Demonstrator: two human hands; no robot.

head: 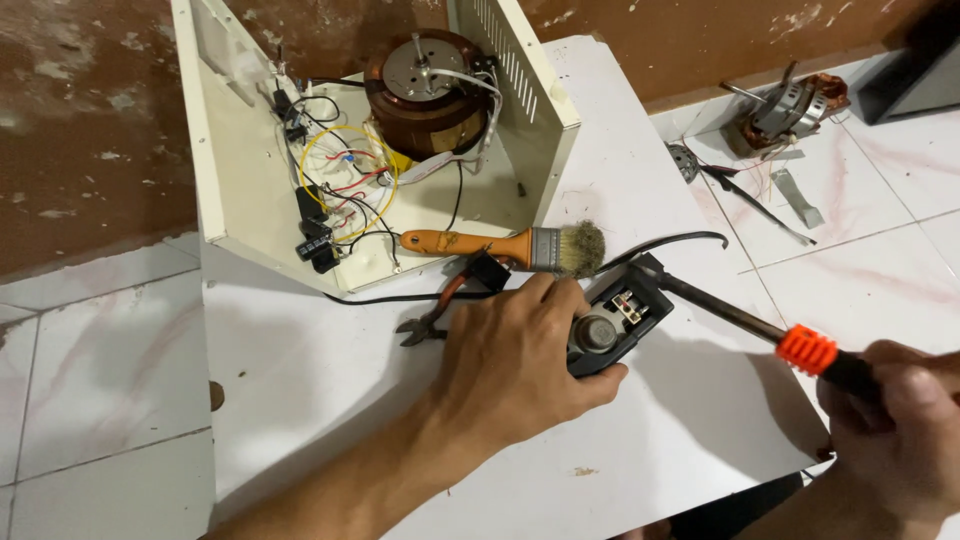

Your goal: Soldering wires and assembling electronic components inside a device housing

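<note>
On the white bench [300, 400], the left hand [520, 365] clamps a small black switch box [615, 320], its open top showing metal contacts. The right hand [900, 420] grips an orange-collared screwdriver [740, 320], tip at the box.

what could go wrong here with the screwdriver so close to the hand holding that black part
1. The screwdriver tip sits at the edge of the small black part that the left hand pins down; a slip might drive it into those fingers.
2. The right hand grips far back on the handle, so control of the tip may be loose.
3. The paintbrush and pliers lie right beside the part and could get knocked.
</note>
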